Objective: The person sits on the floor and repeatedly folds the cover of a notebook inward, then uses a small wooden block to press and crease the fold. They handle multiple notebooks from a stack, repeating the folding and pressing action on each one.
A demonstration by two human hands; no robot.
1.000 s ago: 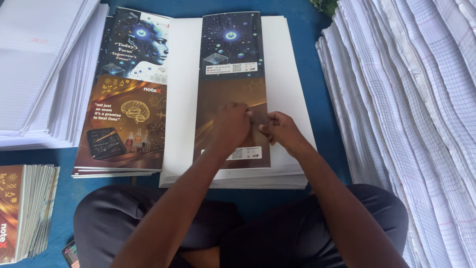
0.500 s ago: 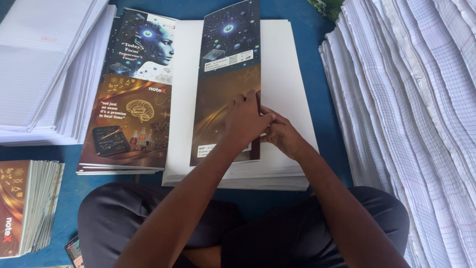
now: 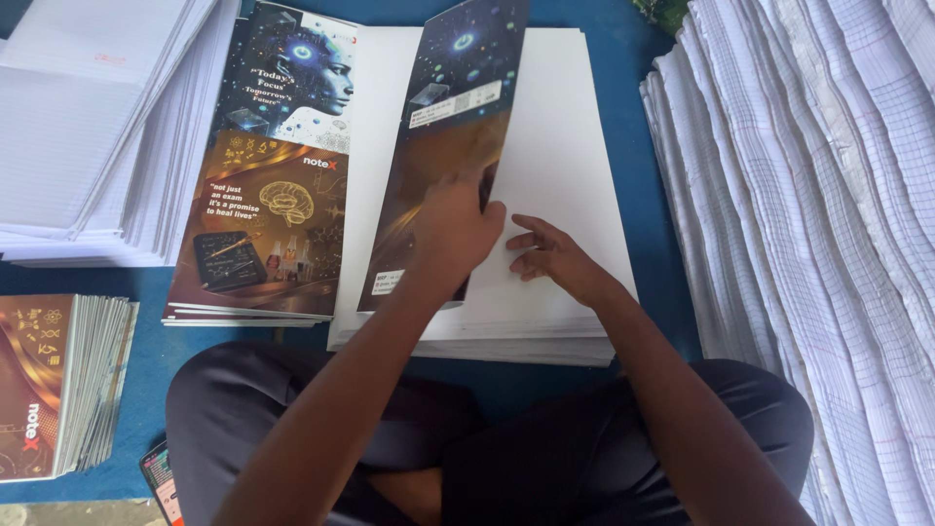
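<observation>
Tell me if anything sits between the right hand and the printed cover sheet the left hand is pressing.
Nothing visible does. The right hand lies on the white paper stack, just beside the cover sheet, with only bare white paper between them. The left hand already presses the sheet's edge.

This looks like a small notebook-binding workshop, worked from the floor. A blue floor covering (image 3: 672, 244) carries everything: tall stacks of ruled and squared paper sheets (image 3: 808, 224) along its right edge, more ruled sheets (image 3: 88, 136) at the far left corner, a pile of printed glossy covers (image 3: 268, 195), and finished notebooks (image 3: 58, 385) at the near left.
</observation>
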